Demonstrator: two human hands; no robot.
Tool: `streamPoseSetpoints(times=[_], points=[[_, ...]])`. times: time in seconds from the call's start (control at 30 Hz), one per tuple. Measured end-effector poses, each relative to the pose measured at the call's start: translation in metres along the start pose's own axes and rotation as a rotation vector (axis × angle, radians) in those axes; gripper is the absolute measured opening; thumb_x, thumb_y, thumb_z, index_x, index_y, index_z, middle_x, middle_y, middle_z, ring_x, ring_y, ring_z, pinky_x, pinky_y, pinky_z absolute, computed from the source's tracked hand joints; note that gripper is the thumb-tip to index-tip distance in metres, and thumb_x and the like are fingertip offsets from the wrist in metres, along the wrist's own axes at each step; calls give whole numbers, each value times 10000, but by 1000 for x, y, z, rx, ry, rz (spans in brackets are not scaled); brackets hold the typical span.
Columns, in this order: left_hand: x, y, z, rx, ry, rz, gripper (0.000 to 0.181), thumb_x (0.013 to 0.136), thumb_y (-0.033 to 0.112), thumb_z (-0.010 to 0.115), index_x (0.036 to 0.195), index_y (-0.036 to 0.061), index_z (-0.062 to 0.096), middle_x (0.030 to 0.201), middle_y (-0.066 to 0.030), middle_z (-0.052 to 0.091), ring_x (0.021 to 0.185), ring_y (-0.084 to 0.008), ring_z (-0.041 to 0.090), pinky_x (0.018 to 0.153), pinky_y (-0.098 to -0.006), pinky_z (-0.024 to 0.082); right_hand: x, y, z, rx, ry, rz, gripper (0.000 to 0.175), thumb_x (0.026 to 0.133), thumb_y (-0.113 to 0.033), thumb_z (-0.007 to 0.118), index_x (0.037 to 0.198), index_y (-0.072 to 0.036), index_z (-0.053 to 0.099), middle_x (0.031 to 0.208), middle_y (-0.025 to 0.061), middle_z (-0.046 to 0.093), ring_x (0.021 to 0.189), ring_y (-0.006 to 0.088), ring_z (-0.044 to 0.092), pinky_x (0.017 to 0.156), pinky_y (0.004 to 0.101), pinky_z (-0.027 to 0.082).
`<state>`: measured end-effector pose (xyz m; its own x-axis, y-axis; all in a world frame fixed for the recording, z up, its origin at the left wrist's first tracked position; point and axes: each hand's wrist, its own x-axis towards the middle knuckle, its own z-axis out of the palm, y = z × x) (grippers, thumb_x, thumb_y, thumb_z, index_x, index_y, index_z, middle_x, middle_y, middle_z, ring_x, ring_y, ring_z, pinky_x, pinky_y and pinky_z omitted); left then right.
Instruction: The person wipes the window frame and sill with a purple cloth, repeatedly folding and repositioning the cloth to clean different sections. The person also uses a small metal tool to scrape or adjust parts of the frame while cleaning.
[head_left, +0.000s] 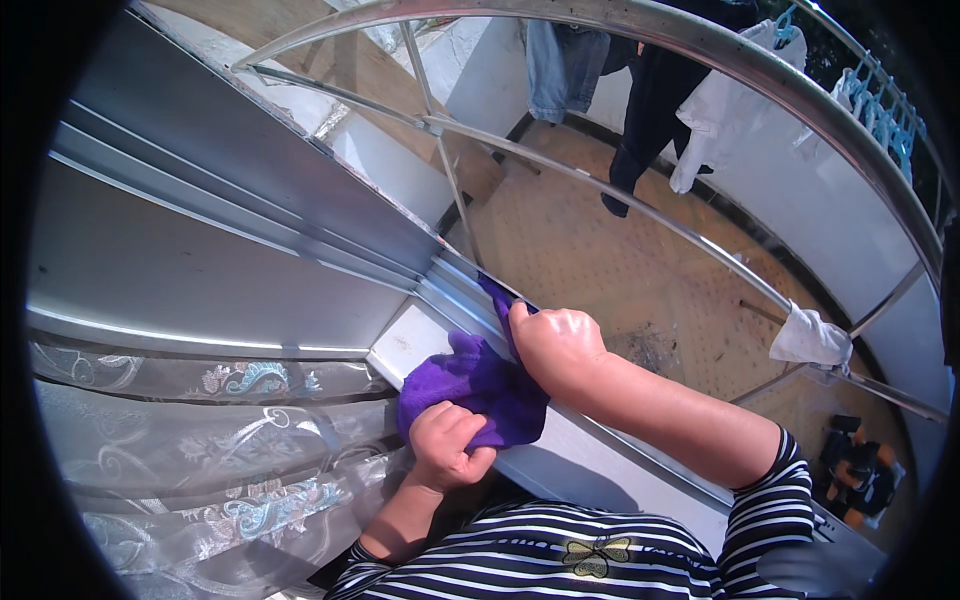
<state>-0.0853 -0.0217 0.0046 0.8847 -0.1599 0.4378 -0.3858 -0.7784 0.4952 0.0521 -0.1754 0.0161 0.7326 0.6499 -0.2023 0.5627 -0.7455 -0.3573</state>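
A purple cloth is bunched over the window sill in front of me. My left hand grips its lower side with curled fingers. Farther out, my right hand is closed on another part of the cloth, above the outer edge of the window track. A strip of purple runs from that hand along the track's outer edge. The fingertips of my right hand are mostly hidden behind the knuckles.
Sheer embroidered curtains hang at the left, beside the metal window frame. Outside, a curved metal railing carries a white rag. Jeans and a white garment hang beyond it. An orange-and-black object lies lower right.
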Motion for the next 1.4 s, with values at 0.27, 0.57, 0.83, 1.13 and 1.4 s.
streamPoseSetpoints(times=[0.27,0.57,0.83,1.13,1.4], points=[[-3,-1,2,15,32,-10,214,553,79,630,761,32,627,670,-96,576,560,-276,540,527,-347,458,33,-11,13,-34,160,-58,358,855,-108,546,1198,-9,546,740,151,663,677,301,692,554,389,553],[-6,0,-2,-99,159,-160,184,679,82,665,847,10,645,708,-119,610,603,-293,586,569,-355,483,-37,22,-1,-124,-66,-28,404,886,-118,520,1281,-36,506,748,152,661,695,308,685,559,405,541],[17,-11,-13,-647,461,-562,135,956,49,555,1048,-35,610,959,-41,638,897,-116,581,849,-246,456,-146,42,-32,-32,-267,258,447,841,-17,503,1285,-68,517,747,165,650,711,348,658,601,453,505],[61,-18,-36,-645,729,-428,203,956,106,561,1130,10,604,1082,-55,609,967,-147,578,881,-291,464,-247,32,2,553,284,288,341,838,18,612,1164,-79,638,654,149,606,563,272,611,537,331,479],[87,6,-9,-747,53,-399,316,977,242,505,1099,-22,629,1051,-116,674,955,-217,640,858,-331,511,-292,40,23,1073,695,483,436,858,124,514,1251,-42,606,842,62,647,585,82,533,533,222,434]])
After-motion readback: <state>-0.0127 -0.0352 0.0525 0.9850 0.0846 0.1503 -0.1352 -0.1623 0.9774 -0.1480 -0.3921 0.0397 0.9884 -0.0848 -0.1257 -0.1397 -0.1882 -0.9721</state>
